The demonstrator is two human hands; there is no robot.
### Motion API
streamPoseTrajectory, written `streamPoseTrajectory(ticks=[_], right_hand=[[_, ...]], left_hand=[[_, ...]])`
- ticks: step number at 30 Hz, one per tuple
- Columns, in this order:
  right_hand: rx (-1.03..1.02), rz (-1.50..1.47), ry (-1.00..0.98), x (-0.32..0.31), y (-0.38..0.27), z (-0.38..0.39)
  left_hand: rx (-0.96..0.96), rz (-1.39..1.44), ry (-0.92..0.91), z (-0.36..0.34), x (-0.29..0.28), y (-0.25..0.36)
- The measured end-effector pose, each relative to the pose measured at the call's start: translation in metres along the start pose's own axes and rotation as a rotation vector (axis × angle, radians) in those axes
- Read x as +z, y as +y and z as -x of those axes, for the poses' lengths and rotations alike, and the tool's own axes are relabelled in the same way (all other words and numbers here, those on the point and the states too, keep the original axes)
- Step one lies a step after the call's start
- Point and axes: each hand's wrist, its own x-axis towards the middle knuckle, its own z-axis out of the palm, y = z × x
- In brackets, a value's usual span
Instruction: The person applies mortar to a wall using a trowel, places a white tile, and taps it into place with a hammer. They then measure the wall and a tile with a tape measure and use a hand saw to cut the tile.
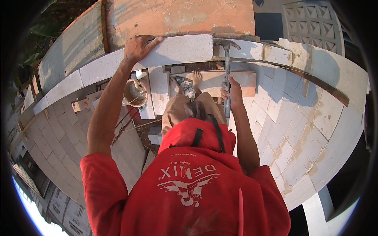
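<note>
My left hand (139, 48) grips the top of a long white block (183, 50) on the wall's top course, fingers curled at its far edge and thumb out to the side. My right hand (232, 92) is wrapped round the handle of a hammer (226, 59), held upright in the picture, its metal head beside the right end of that block. Below the wall, my bare foot rests on a pale board (243, 80); a crumpled grey object (187, 86) lies beside it.
A bucket (136, 93) with tools stands left of my legs. Block walls (59, 145) curve down either side. Beyond the top course are an orange-tan panel (177, 15), a grey slab (76, 45) and a patterned concrete screen (311, 25). Loose grey blocks (154, 134) sit lower down.
</note>
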Motion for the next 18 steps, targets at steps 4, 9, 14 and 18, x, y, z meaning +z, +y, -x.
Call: streamPoseTrajectory(ticks=[4, 9, 14, 18], right_hand=[[0.04, -0.011, 0.014, 0.0, -0.0041, 0.0006], [0.064, 0.061, 0.007, -0.0069, -0.0012, 0.0012], [0.06, 0.17, -0.003, -0.0078, 0.0002, 0.0019], [0.017, 0.256, -0.006, -0.0061, -0.0074, 0.0049]], left_hand=[[-0.053, 0.004, -0.058, 0.0036, -0.0007, 0.001], [0.004, -0.019, 0.028, 0.0018, -0.0022, 0.0026], [0.009, -0.021, 0.042, 0.002, -0.0003, 0.0012], [0.008, -0.002, 0.039, 0.0019, 0.0005, -0.0002]])
